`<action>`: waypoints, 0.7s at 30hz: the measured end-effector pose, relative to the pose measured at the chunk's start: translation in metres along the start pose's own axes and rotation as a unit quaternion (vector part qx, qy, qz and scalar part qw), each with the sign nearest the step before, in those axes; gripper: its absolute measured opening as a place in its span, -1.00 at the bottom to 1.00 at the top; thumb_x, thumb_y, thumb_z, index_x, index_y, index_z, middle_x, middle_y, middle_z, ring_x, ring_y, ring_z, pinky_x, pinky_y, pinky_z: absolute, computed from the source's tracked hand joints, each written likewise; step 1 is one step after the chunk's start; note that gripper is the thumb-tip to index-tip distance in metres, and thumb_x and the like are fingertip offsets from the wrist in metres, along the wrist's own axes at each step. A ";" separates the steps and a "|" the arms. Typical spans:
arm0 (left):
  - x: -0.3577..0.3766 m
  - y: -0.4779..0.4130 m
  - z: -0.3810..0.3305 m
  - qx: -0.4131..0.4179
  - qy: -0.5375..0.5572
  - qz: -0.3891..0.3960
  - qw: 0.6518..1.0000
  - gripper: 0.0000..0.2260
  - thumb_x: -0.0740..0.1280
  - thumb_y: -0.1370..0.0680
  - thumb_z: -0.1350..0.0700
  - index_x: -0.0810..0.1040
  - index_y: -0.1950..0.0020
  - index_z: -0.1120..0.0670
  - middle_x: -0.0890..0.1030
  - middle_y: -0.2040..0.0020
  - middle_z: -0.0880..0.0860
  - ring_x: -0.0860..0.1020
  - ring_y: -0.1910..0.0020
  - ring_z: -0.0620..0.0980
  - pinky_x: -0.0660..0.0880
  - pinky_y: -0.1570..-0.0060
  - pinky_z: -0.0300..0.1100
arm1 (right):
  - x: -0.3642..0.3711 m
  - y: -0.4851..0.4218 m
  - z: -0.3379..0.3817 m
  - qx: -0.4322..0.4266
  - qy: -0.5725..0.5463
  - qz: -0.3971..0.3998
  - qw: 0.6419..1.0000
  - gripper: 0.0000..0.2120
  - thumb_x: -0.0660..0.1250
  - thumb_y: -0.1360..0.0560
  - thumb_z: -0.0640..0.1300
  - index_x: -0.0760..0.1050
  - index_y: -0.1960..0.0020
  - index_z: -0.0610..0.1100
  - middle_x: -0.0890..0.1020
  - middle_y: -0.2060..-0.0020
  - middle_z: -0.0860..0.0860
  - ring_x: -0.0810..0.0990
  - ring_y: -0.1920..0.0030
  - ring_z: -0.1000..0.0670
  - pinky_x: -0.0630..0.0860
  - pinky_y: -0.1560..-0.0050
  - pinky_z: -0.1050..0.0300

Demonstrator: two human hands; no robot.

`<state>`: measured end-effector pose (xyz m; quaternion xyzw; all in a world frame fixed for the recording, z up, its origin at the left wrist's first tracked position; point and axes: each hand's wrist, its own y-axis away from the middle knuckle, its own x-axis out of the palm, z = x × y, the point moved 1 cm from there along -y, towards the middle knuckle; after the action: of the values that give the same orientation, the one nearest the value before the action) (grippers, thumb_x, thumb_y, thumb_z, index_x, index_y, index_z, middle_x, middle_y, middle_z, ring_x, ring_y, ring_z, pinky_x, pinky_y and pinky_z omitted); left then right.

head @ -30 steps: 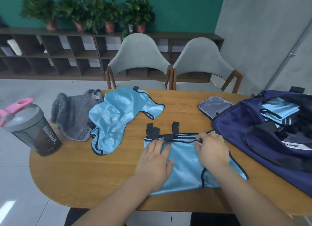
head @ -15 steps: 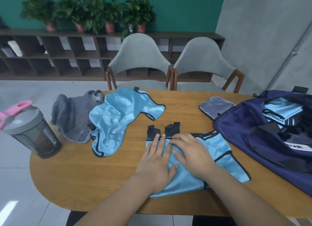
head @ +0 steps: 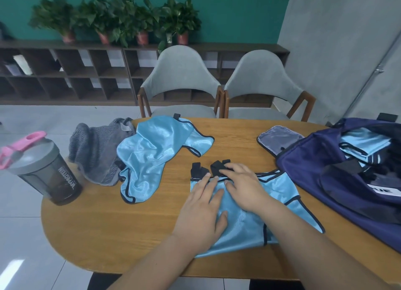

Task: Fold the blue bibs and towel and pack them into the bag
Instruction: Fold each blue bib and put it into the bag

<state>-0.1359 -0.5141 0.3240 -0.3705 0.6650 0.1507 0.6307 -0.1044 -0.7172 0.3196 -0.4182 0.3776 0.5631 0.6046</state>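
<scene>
A light blue bib [head: 280, 194] with black trim lies partly folded on the wooden table [head: 104, 229] in front of me. My left hand [head: 201, 211] presses flat on its left half, fingers straight. My right hand [head: 243, 185] lies over the bib's top edge, fingertips touching the black straps [head: 214, 167]. A second blue bib [head: 156, 155] lies crumpled farther left, overlapping a grey towel [head: 95, 151]. The navy bag [head: 338, 181] stands open at the right with a folded blue bib [head: 364, 146] inside.
A dark shaker bottle [head: 47, 170] with a pink lid loop stands at the table's left edge. A grey mesh pouch [head: 280, 138] lies beside the bag. Two grey chairs [head: 182, 81] stand behind the table, with shelves and potted plants beyond.
My right hand has slid left across the bib, bringing its right part over toward the straps beside my left hand. The left hand has stayed pressed on the bib.
</scene>
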 end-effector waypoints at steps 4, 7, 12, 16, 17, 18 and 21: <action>0.004 0.003 0.001 0.055 0.009 -0.040 0.998 -0.59 0.22 -0.67 -0.10 0.56 -0.43 0.09 0.47 -0.49 0.08 0.31 -0.57 0.10 0.32 -0.52 0.09 | 0.000 0.002 -0.007 0.021 0.020 -0.014 0.999 -0.52 0.16 -0.71 0.00 0.32 -0.62 -0.03 0.30 -0.59 0.08 0.21 -0.58 -0.03 0.15 -0.60 -0.06; 0.006 0.001 0.002 -0.006 -0.008 0.010 1.000 -0.47 0.12 -0.69 -0.19 0.44 -0.55 0.08 0.36 -0.59 0.11 0.21 -0.62 0.11 0.21 -0.59 0.10 | 0.002 0.008 -0.012 0.011 0.025 -0.012 1.000 -0.50 0.11 -0.73 0.07 0.24 -0.65 0.03 0.18 -0.65 0.12 0.13 -0.62 -0.05 0.08 -0.63 -0.09; 0.009 -0.004 0.007 -0.029 -0.017 0.107 0.994 -0.28 -0.12 -0.67 -0.37 -0.07 -0.74 -0.02 -0.28 -0.71 0.08 -0.37 -0.66 0.00 -0.18 -0.66 0.07 | -0.006 0.042 -0.021 -0.015 0.076 -0.077 0.994 -0.48 0.17 -0.71 0.04 0.22 -0.66 0.07 0.11 -0.67 0.11 0.05 -0.66 -0.03 0.06 -0.65 -0.11; 0.003 -0.009 0.026 -0.012 -0.035 0.159 0.987 -0.24 -0.16 -0.65 -0.45 -0.23 -0.72 -0.07 -0.41 -0.67 0.01 -0.49 -0.60 -0.06 -0.25 -0.65 0.05 | -0.017 0.066 -0.060 0.019 0.050 -0.037 0.998 -0.52 0.08 -0.75 0.06 0.20 -0.66 0.15 0.13 -0.67 0.14 -0.01 -0.68 0.06 0.01 -0.66 0.02; 0.000 -0.010 0.032 -0.004 -0.039 0.171 0.984 -0.24 -0.16 -0.64 -0.46 -0.26 -0.71 -0.08 -0.43 -0.66 0.00 -0.51 -0.59 -0.07 -0.26 -0.65 0.04 | -0.021 0.068 -0.072 0.032 0.060 -0.045 0.997 -0.53 0.07 -0.75 0.05 0.22 -0.65 0.15 0.17 -0.66 0.12 0.03 -0.67 0.05 0.03 -0.66 0.03; -0.002 -0.012 0.036 0.005 -0.043 0.180 0.983 -0.24 -0.16 -0.64 -0.47 -0.28 -0.70 -0.10 -0.45 -0.65 -0.01 -0.51 -0.58 -0.08 -0.28 -0.65 0.02 | -0.026 0.070 -0.082 0.049 0.072 -0.052 0.995 -0.54 0.07 -0.75 0.04 0.24 -0.64 0.16 0.21 -0.66 0.09 0.07 -0.67 0.02 0.07 -0.65 0.02; -0.008 -0.015 0.045 0.023 -0.050 0.197 0.979 -0.26 -0.13 -0.65 -0.45 -0.28 -0.70 -0.11 -0.44 -0.65 -0.02 -0.51 -0.58 -0.09 -0.32 -0.63 -0.03 | -0.036 0.074 -0.090 0.115 0.060 -0.074 0.989 -0.53 0.17 -0.72 0.05 0.30 -0.62 0.15 0.29 -0.61 0.01 0.26 -0.58 -0.09 0.29 -0.55 -0.08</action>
<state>-0.0935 -0.4920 0.3281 -0.2103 0.6959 0.2750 0.6292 -0.1796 -0.8130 0.3144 -0.4057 0.4434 0.4433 0.6651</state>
